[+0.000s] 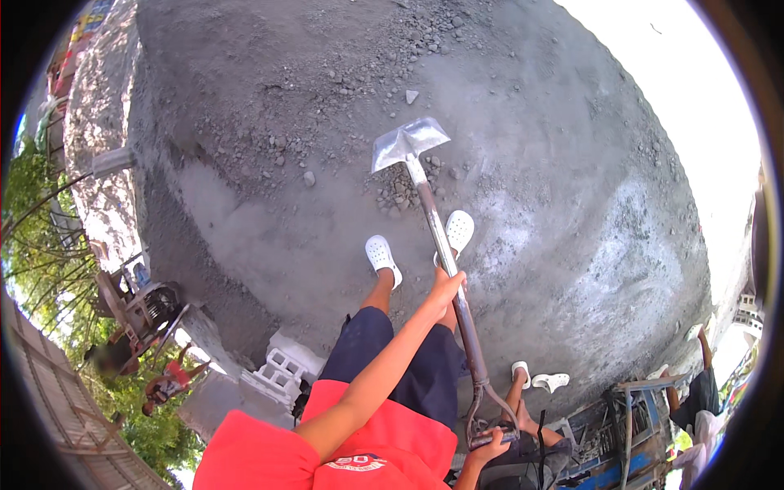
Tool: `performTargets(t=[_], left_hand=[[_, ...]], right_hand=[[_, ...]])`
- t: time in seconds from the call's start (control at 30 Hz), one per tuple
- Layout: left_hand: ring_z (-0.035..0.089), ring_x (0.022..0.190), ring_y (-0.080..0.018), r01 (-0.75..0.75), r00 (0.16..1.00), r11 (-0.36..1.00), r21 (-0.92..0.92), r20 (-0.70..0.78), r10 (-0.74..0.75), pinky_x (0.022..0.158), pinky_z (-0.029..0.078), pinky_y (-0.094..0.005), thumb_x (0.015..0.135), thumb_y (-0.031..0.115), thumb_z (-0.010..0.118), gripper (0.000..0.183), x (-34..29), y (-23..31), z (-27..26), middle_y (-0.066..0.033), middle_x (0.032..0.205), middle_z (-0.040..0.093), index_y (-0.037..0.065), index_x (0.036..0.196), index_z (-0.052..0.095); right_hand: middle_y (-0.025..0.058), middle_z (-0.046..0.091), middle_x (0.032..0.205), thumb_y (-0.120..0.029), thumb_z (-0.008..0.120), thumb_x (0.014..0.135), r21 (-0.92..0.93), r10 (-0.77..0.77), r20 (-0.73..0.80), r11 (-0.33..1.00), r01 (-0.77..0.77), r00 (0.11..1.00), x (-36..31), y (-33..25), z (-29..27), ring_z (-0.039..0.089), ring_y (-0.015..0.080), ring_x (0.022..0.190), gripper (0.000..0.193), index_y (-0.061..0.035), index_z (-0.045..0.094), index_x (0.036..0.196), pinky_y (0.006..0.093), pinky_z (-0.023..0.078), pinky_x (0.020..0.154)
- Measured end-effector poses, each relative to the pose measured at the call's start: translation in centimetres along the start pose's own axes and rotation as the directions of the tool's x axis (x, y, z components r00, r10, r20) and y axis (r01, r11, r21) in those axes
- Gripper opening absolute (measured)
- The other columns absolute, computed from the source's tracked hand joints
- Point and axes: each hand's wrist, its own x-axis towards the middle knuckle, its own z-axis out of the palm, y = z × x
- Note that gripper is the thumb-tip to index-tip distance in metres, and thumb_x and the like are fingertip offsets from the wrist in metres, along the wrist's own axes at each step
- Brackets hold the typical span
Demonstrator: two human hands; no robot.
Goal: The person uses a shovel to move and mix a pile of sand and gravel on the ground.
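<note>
A shovel (462, 314) with a dull metal shaft slants across the view in front of my body. My left hand (446, 289) is wrapped round the middle of its shaft. At the near end, my right hand (488, 449) grips the crossbar of the D-shaped handle. The silvery blade (411, 140) points away from me, with small stones and grey grit around it. Whether the blade touches the ground, I cannot tell. White clogs (382, 255) are on my feet, on either side of the shaft.
Grey gravel and dust (245, 106) spread ahead. Hollow concrete blocks (287, 369) stand at the lower left, near a machine (151, 306) and a person in red (170, 382). Behind my right side are another person's legs (520, 400), a loose white clog (551, 381) and a blue metal frame (641, 425).
</note>
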Motion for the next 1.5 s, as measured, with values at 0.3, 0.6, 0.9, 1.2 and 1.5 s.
performTargets(t=[0.3,0.6,0.9,1.2,1.5], left_hand=[[0.055,0.061,-0.0159,-0.188,0.982,0.976,0.108,0.004,0.189,0.056,0.047,-0.0298,0.081,0.019,0.055,0.02,14.2,15.9,-2.7,-0.0065,0.07,0.054,0.002,0.085,0.046],[0.054,0.08,-0.0204,-0.054,0.993,0.973,0.226,0.118,0.028,0.069,0.045,-0.0303,0.086,0.03,0.051,0.073,4.9,-1.3,0.2,-0.0144,0.091,0.051,-0.012,0.125,0.006],[0.052,0.072,-0.0144,0.191,0.979,0.978,-0.079,0.092,-0.183,0.062,0.044,-0.03,0.084,0.019,0.051,0.049,-3.8,-7.2,-2.6,-0.0079,0.08,0.048,-0.007,0.112,0.02],[0.046,0.066,-0.0169,-0.084,0.969,0.958,-0.275,-0.247,0.014,0.06,0.041,-0.0297,0.062,0.013,0.059,0.046,0.5,4.6,-21.4,-0.0086,0.076,0.043,-0.001,0.095,0.031],[0.054,0.059,-0.0173,-0.159,0.935,0.937,-0.312,-0.352,0.041,0.051,0.045,-0.0332,0.068,0.015,0.059,0.042,6.8,6.1,-35.4,-0.0098,0.067,0.053,-0.008,0.096,0.039]], right_hand=[[0.0083,0.054,0.082,-0.006,0.058,0.079,0.015,-0.008,0.399,1.0,0.002,0.917,-3.3,-6.7,19.0,0.054,0.0155,0.075,0.02,-0.0013,0.045,0.092,0.0276,0.043,0.071],[0.0081,0.052,0.071,-0.009,0.052,0.069,-0.181,0.125,0.132,0.978,-0.1,0.983,-1.5,-3.5,3.0,0.051,0.0154,0.065,0.018,-0.0018,0.046,0.084,0.0267,0.041,0.058],[0.0057,0.042,0.052,-0.008,0.048,0.066,-0.2,-0.19,-0.063,0.964,0.174,0.98,-0.5,1.2,-4.5,0.041,0.0178,0.039,0.014,-0.0048,0.04,0.054,0.0297,0.035,0.037],[0.0052,0.045,0.064,-0.007,0.052,0.071,0.013,0.111,0.637,0.988,-0.154,0.763,-3.3,-0.1,13.1,0.046,0.0174,0.054,0.015,-0.0071,0.045,0.085,0.0308,0.04,0.051],[0.0059,0.044,0.063,0.0,0.053,0.068,-0.026,0.08,0.814,0.994,-0.102,0.575,-20.3,-0.9,23.7,0.046,0.0174,0.053,0.026,-0.0068,0.039,0.089,0.0324,0.042,0.052]])
